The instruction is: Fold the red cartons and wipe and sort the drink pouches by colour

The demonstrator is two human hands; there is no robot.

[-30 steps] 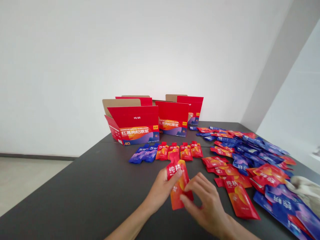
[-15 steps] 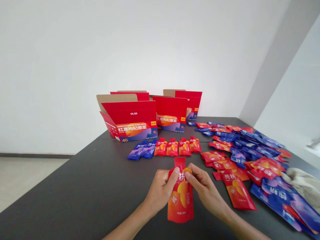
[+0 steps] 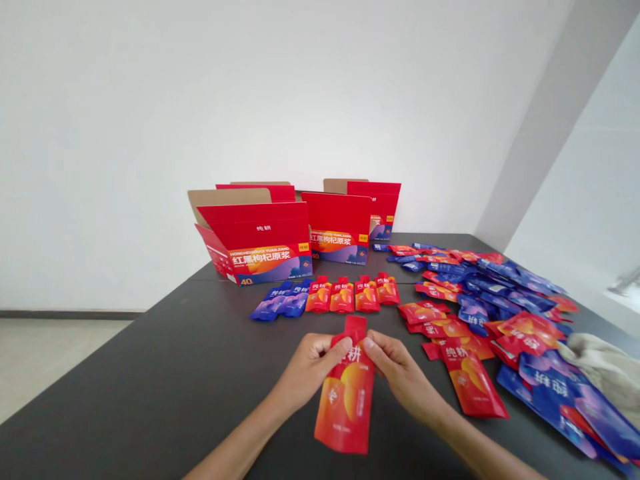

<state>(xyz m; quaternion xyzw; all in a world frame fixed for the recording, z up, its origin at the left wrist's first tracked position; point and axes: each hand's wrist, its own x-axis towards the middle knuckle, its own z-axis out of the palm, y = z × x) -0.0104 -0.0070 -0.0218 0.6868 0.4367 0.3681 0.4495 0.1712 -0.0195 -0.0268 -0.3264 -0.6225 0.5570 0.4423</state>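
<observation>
Two hands [image 3: 311, 368] [image 3: 397, 363] pinch red pouch [image 3: 347, 407]; left thumb [image 3: 339, 352] partly hides lettering [image 3: 355, 354].

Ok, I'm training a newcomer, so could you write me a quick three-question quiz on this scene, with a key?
1. What is held between the left hand and the right hand?
2. How many blue pouches lie in the row in front of the open cartons?
3. True or false: the mixed pouch heap lies to the right of that row.

Key: 1. A red-orange pouch. 2. Two. 3. True.
</observation>
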